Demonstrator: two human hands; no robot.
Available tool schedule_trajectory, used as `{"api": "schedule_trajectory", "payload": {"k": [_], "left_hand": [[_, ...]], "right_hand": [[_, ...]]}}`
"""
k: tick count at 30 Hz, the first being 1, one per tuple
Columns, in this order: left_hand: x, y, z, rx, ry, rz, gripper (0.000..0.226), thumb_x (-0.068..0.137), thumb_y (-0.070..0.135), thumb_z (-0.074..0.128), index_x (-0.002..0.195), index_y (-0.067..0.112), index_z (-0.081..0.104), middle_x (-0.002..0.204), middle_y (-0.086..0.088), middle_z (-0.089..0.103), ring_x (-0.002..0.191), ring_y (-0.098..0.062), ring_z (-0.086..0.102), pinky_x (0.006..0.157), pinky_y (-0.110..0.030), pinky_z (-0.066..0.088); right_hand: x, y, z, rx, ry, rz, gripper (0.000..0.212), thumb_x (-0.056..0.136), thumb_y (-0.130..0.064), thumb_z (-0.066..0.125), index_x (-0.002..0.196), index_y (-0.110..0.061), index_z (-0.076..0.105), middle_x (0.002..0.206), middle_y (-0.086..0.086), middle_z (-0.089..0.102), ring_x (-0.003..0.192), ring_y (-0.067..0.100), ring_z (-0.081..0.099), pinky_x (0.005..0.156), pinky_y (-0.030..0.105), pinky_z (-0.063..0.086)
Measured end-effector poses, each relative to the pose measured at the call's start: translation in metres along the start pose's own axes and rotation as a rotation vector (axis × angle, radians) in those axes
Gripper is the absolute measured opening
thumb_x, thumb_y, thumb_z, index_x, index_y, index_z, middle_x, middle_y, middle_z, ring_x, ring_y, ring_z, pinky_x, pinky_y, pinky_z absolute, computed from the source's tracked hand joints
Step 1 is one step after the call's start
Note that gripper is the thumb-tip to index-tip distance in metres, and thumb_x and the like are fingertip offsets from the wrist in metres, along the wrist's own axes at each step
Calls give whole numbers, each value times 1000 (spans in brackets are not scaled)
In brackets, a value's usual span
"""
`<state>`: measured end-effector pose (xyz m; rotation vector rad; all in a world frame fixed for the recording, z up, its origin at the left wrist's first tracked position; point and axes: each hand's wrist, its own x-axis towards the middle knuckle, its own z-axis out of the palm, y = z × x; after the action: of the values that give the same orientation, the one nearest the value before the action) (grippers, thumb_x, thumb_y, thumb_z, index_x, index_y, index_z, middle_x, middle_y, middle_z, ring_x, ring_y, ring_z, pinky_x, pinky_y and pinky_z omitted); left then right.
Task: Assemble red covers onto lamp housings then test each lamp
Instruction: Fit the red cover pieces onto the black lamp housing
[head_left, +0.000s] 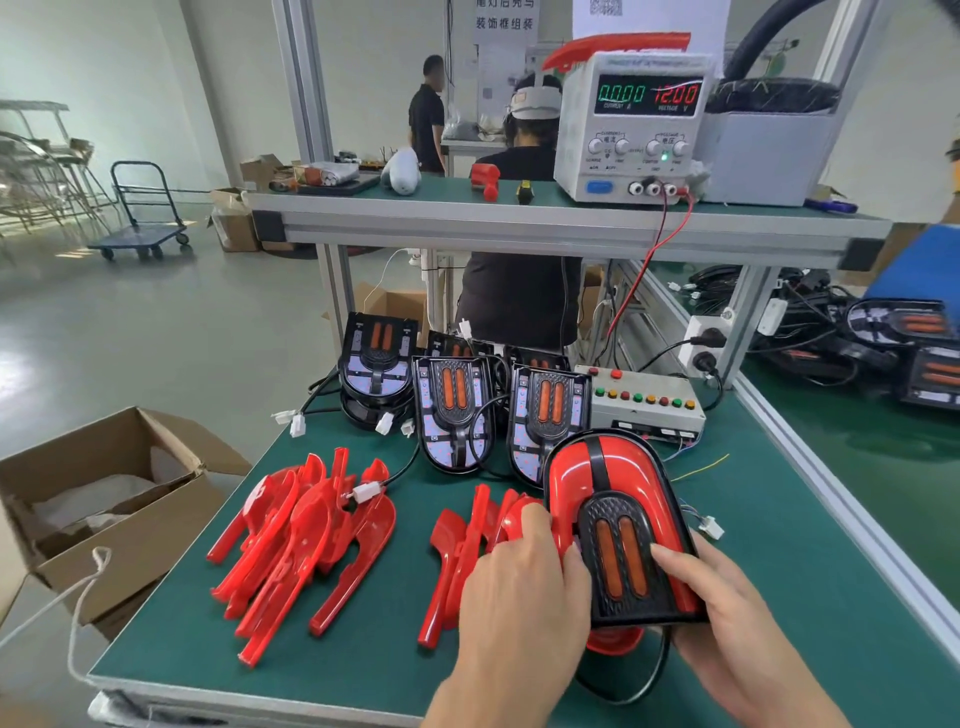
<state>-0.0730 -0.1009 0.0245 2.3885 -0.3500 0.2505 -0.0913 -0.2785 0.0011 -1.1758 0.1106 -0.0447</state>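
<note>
Left of the lamp (618, 525), loose covers (301, 545) lay heaped on the surface (363, 665). Your left hand (519, 587) pressed the lamp's left edge, fingers (540, 525) curled over it; your right hand (727, 597) gripped its right side, thumb on the black insert. Uneven pressure could have left the cover half-seated, or pinched the cable (654, 670) beneath.
</note>
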Motion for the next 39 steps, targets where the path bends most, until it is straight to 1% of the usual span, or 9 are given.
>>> {"api": "schedule_trajectory", "payload": {"k": [6, 13, 21, 23, 25, 27, 29, 34, 39], "left_hand": [[7, 4, -2, 137, -2, 50, 19, 99, 48, 38, 96, 30, 32, 76, 4, 59, 71, -24, 62, 48, -32, 23], [10, 1, 4, 106, 13, 65, 20, 99, 48, 38, 96, 28, 40, 82, 1, 66, 76, -27, 64, 61, -35, 32], [10, 2, 6, 185, -16, 75, 25, 101, 50, 38, 109, 27, 45, 91, 0, 70, 87, -27, 67, 64, -34, 34], [8, 2, 7, 173, -11, 72, 33, 100, 49, 39, 123, 26, 42, 92, 0, 70, 87, -26, 68, 63, -33, 35], [6, 2, 9, 164, -11, 78, 55, 100, 47, 39, 148, 23, 25, 93, 0, 70, 84, -25, 68, 63, -34, 40], [3, 1, 9, 169, -31, 88, 69, 101, 47, 37, 157, 23, 6, 93, 0, 70, 82, -23, 68, 66, -35, 47], [4, -1, 8, 130, -45, 93, 70, 101, 48, 38, 159, 25, 4, 92, 0, 71, 82, -23, 68, 68, -36, 49], [7, -5, 4, -80, -112, 95, 72, 101, 42, 48, 161, 25, 13, 85, 1, 70, 83, -20, 66, 77, -42, 52], [10, -9, 2, -170, -96, 75, 69, 97, 39, 52, 158, 29, 20, 75, 6, 67, 78, -14, 64, 78, -42, 53]], "right_hand": [[0, 0, 0, 18, 6, -1, 35, 84, -14, 62, 116, -14, 75, 119, 24, 72, 100, 34, 75, 71, 34, 62], [0, 0, 2, 21, 13, -5, 34, 81, -13, 62, 112, -13, 76, 118, 25, 72, 97, 34, 75, 71, 37, 63], [-1, -1, 1, 33, -2, 7, 34, 84, -11, 60, 114, -12, 76, 119, 25, 72, 98, 33, 75, 72, 35, 63], [-2, -1, 2, 38, -7, 10, 33, 84, -11, 60, 113, -12, 76, 119, 25, 72, 97, 33, 75, 70, 35, 62], [-2, -1, 2, 35, -10, 7, 33, 84, -11, 60, 113, -12, 76, 118, 25, 72, 97, 33, 75, 70, 34, 62], [-2, -2, 2, 23, -13, 2, 33, 84, -12, 61, 113, -13, 76, 119, 25, 72, 98, 33, 75, 72, 33, 62], [-2, -1, 2, 23, -7, 5, 33, 83, -13, 61, 112, -13, 76, 118, 25, 72, 98, 33, 75, 71, 33, 62], [-2, -1, -2, 42, 22, 27, 34, 80, -16, 65, 111, -11, 77, 115, 26, 73, 93, 34, 76, 68, 36, 62], [-1, -2, -2, 33, 27, 28, 33, 82, -18, 64, 112, -12, 77, 116, 24, 73, 94, 33, 76, 70, 37, 62]]}}
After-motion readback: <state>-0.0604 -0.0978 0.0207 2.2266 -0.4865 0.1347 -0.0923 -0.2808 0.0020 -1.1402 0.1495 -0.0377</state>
